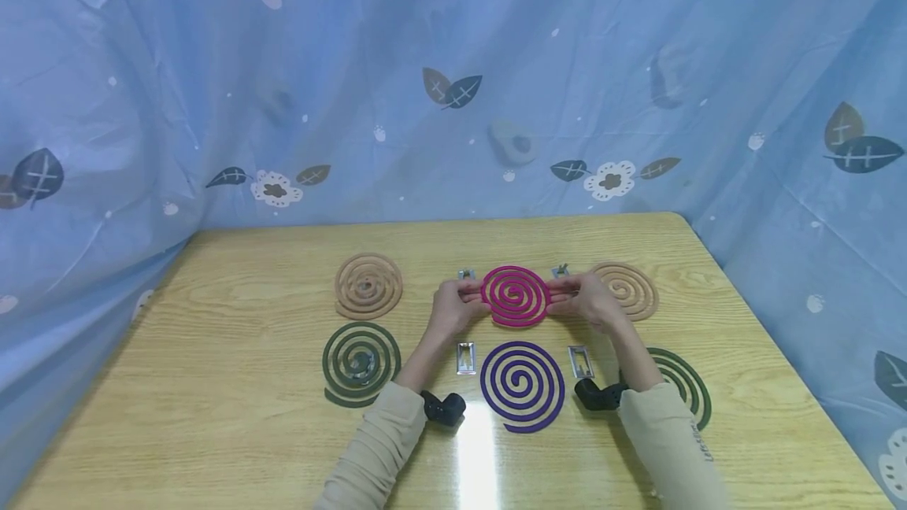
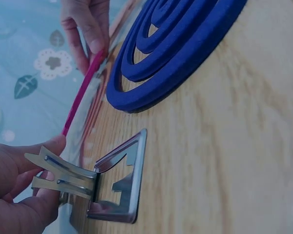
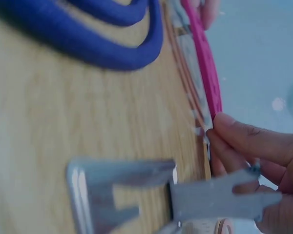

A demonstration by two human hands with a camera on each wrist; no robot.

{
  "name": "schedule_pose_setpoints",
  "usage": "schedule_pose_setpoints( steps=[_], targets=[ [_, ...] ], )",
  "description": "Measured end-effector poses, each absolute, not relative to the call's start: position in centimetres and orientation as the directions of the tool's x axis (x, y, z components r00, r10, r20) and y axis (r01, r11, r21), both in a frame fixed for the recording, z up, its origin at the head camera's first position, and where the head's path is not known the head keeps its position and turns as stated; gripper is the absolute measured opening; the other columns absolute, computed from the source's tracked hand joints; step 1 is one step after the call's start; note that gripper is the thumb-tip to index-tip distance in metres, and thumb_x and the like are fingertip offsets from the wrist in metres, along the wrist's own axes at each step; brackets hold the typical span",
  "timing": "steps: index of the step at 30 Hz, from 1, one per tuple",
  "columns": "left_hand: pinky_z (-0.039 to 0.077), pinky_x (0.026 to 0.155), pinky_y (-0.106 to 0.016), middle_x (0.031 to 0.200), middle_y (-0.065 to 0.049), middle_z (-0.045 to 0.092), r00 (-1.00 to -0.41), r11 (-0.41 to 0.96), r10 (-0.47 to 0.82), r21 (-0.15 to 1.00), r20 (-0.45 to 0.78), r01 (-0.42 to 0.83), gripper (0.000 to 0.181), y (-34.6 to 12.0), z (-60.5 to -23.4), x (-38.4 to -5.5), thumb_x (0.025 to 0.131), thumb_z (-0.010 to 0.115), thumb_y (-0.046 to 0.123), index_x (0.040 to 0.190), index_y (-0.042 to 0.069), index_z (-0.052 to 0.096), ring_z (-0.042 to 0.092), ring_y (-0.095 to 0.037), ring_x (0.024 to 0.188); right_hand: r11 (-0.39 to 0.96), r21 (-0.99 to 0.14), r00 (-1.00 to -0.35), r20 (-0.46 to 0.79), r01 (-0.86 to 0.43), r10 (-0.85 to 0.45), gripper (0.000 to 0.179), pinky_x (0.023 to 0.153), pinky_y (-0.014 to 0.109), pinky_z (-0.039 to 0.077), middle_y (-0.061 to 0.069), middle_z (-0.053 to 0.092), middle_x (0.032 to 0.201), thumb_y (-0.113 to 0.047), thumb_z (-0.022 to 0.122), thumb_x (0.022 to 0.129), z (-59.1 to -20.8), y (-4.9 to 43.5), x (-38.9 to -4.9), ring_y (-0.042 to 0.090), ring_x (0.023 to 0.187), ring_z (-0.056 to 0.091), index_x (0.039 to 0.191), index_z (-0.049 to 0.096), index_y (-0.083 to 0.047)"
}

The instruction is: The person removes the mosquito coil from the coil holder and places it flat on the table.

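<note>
A pink mosquito coil [image 1: 515,293] is held between both hands above the table. My left hand [image 1: 453,307] pinches its left edge, thumb and fingers around the rim. The opposite edge is pinched by my right hand [image 1: 584,297]. Seen edge-on, the pink coil shows as a thin strip in the left wrist view and a thicker band in the right wrist view. Nearer the body lies a purple coil [image 1: 521,381], flat on the wood. Metal coil stands with raised, notched tongues appear near the left hand [image 2: 139,170] and the right hand [image 3: 210,200].
Left of the arms lie a tan coil [image 1: 340,287] and a green coil [image 1: 354,403]. Another tan coil [image 1: 650,297] and green coil [image 1: 701,392] sit at right, partly behind the right arm. More metal stands flank the middle coils. A blue patterned curtain [image 1: 368,101] hangs behind the table.
</note>
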State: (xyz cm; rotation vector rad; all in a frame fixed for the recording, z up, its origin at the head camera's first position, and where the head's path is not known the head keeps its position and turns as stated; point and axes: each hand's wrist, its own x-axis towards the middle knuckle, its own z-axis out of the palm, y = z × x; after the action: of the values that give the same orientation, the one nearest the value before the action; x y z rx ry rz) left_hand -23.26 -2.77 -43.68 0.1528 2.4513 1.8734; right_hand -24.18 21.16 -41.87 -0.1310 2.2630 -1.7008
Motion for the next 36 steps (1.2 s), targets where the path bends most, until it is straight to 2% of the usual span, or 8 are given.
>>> schedule_pose_setpoints(
  steps=[4, 12, 19, 29, 36],
  targets=[
    [0.059, 0.076, -0.023, 0.106, -0.024, 0.067, -0.992, 0.277, 0.124, 0.959, 0.02, 0.053, 0.038, -2.9, -43.6, -23.4, 0.077, 0.073, -0.01, 0.114, -0.01, 0.063, 0.068, -0.031, 0.093, 0.273, -0.959, -0.942, -0.16, 0.077, -0.295, 0.046, 0.078, 0.027, 0.059, 0.024, 0.065, 0.101, 0.014, 0.069, 0.079, -41.9, 21.4, -24.3, 0.018, 0.084, 0.066, 0.12, 0.052, 0.019],
    [0.058, 0.077, -0.023, 0.104, -0.023, 0.065, -0.991, 0.29, 0.135, 0.955, 0.021, 0.06, 0.037, -2.9, -43.7, -23.6, 0.078, 0.073, -0.01, 0.113, -0.011, 0.062, 0.068, -0.031, 0.094, 0.394, -0.919, -0.931, -0.147, 0.004, -0.334, 0.053, 0.077, 0.023, 0.058, 0.032, 0.06, 0.108, 0.012, 0.07, 0.079, -42.1, 21.7, -24.8, 0.03, 0.093, 0.065, 0.126, 0.048, 0.019],
    [0.059, 0.077, -0.024, 0.102, -0.023, 0.066, -0.99, 0.289, 0.139, 0.956, 0.002, 0.043, 0.037, -3.0, -43.9, -23.6, 0.077, 0.072, -0.012, 0.112, -0.011, 0.062, 0.068, -0.031, 0.093, 0.375, -0.927, -0.912, -0.143, -0.013, -0.385, 0.05, 0.078, 0.025, 0.059, 0.031, 0.06, 0.106, 0.014, 0.067, 0.08, -42.4, 22.2, -25.2, 0.027, 0.091, 0.065, 0.125, 0.047, 0.02],
    [0.059, 0.077, -0.025, 0.101, -0.025, 0.066, -0.99, 0.295, 0.141, 0.955, -0.013, 0.03, 0.037, -2.9, -43.9, -23.7, 0.077, 0.071, -0.013, 0.113, -0.013, 0.062, 0.068, -0.032, 0.093, 0.46, -0.883, -0.905, -0.116, -0.095, -0.409, 0.05, 0.074, 0.021, 0.058, 0.026, 0.062, 0.1, 0.009, 0.07, 0.081, -42.5, 22.1, -25.4, 0.027, 0.088, 0.064, 0.126, 0.049, 0.019],
    [0.059, 0.073, -0.023, 0.098, -0.023, 0.069, -0.989, 0.322, 0.145, 0.947, -0.03, 0.018, 0.038, -2.8, -43.9, -24.0, 0.076, 0.072, -0.013, 0.113, -0.011, 0.063, 0.069, -0.029, 0.089, 0.506, -0.846, -0.894, -0.088, -0.166, -0.44, 0.047, 0.07, 0.018, 0.056, 0.024, 0.063, 0.097, 0.006, 0.071, 0.082, -42.4, 22.1, -25.6, 0.025, 0.085, 0.064, 0.122, 0.051, 0.019]
  ],
)
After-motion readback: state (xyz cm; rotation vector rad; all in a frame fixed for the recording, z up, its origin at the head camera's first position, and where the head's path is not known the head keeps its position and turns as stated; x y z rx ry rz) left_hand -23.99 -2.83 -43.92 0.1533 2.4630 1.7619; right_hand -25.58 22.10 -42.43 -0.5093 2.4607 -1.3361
